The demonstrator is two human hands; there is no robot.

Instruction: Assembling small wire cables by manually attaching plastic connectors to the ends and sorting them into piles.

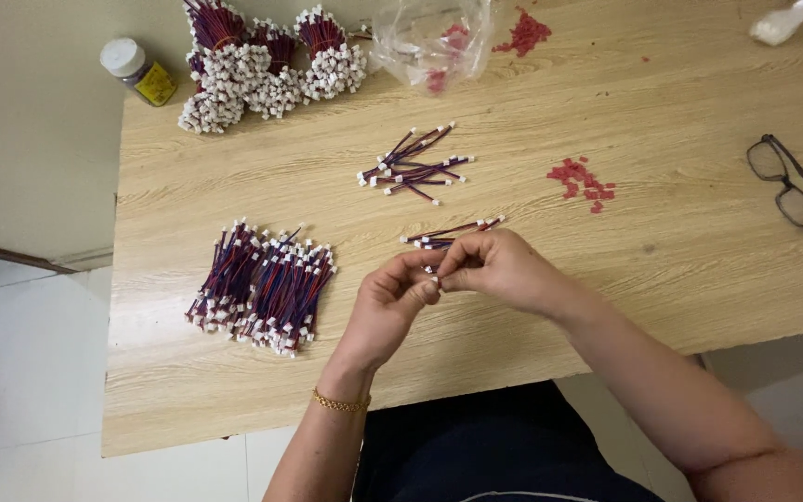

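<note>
A small wire lead is pinched between the closed left hand and right hand at frame centre, above the wooden worktop.

One eyeglasses, one bottle

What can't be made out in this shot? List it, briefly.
- Head view: the connector pinched between left hand and right hand, covered by fingertips.
- Contents of the clear plastic bag: cut off by the top edge, blurred by glare.
- Label on the small bottle: too small.
</note>
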